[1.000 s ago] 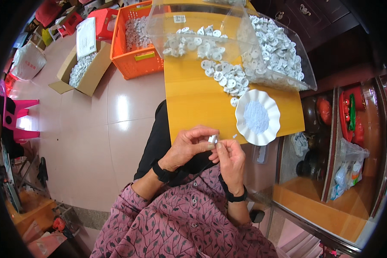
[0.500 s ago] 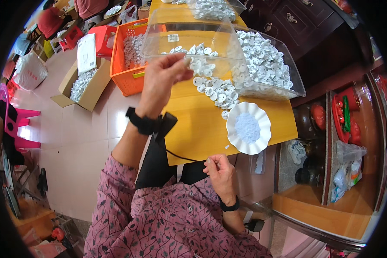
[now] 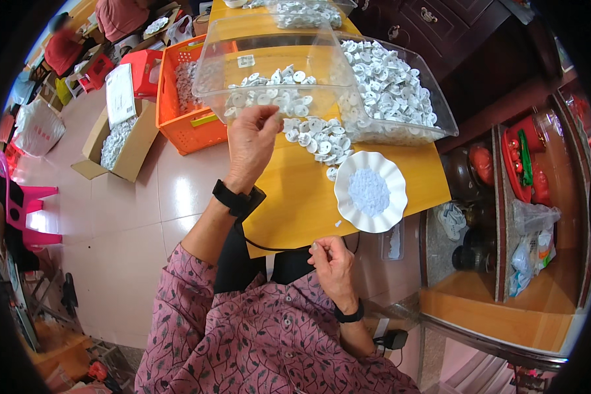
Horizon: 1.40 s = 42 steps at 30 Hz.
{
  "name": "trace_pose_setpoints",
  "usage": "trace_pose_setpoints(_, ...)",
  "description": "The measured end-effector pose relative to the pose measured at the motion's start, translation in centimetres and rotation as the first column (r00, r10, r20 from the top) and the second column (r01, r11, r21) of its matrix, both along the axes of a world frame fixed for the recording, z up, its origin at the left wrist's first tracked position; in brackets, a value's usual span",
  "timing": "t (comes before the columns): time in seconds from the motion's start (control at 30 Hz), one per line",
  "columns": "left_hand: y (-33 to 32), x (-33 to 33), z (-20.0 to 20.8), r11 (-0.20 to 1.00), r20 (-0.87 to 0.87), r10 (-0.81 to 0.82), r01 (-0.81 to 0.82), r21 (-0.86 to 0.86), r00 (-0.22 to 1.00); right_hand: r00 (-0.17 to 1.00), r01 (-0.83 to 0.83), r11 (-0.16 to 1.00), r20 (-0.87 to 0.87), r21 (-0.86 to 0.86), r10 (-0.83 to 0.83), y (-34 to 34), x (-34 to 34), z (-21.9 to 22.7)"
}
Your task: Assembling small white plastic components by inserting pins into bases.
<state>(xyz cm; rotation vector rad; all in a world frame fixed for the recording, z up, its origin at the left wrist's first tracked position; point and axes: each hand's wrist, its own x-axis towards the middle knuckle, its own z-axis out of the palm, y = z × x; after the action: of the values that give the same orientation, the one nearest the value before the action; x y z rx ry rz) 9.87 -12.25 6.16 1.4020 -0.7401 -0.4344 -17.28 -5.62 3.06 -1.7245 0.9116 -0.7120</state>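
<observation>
My left hand [image 3: 250,146] is closed in a pinch at the near edge of a clear plastic tub [image 3: 207,72]. Whatever its fingertips hold, if anything, is too small to make out. Small round white plastic pieces [image 3: 323,139] lie in a loose heap to the right of that hand, and more rest inside the tub. Near the table's front edge, my right hand [image 3: 335,268] is curled with thumb and finger together; I cannot see what is in it. Beyond it stands a white wavy-rimmed dish [image 3: 395,180] holding a mound of tiny pale bits [image 3: 369,190].
A second clear tub [image 3: 448,125] full of white pieces stands at the table's [image 3: 276,203] right side. On the floor to the left are an orange crate [image 3: 192,134] and an open carton [image 3: 141,148]. Shelves [image 3: 499,217] stand at the right. Other people sit at the far left.
My left hand has come down toward me from over the tub to its near edge, still pinched. My right hand stays almost where it was. The whole view has shifted slightly.
</observation>
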Motion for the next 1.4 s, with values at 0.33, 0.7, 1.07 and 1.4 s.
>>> trace_pose_setpoints(0.33,-3.1,1.1,-6.0,0.982,0.642,-0.104,-0.022,0.186,0.76,0.99,0.116,0.984,-0.059,-0.133,-0.125,-2.0,-0.8,0.9)
trace_pose_setpoints(0.7,-2.8,0.0,-4.6,0.852,0.492,-0.346,0.047,0.522,0.799,0.885,0.042,0.728,-0.312,-0.685,-0.345,-7.6,-1.6,0.1)
trace_pose_setpoints(1.07,-3.2,0.3,-5.8,0.912,0.553,-0.114,-0.135,0.388,0.825,0.862,-0.076,0.732,-0.414,-0.677,-0.293,-7.0,-0.7,0.3)
trace_pose_setpoints(1.4,-3.6,0.3,-6.4,0.87,0.557,-0.183,-0.13,0.476,0.81,0.916,0.014,0.731,-0.285,-0.682,-0.284,-6.5,-0.9,-0.7)
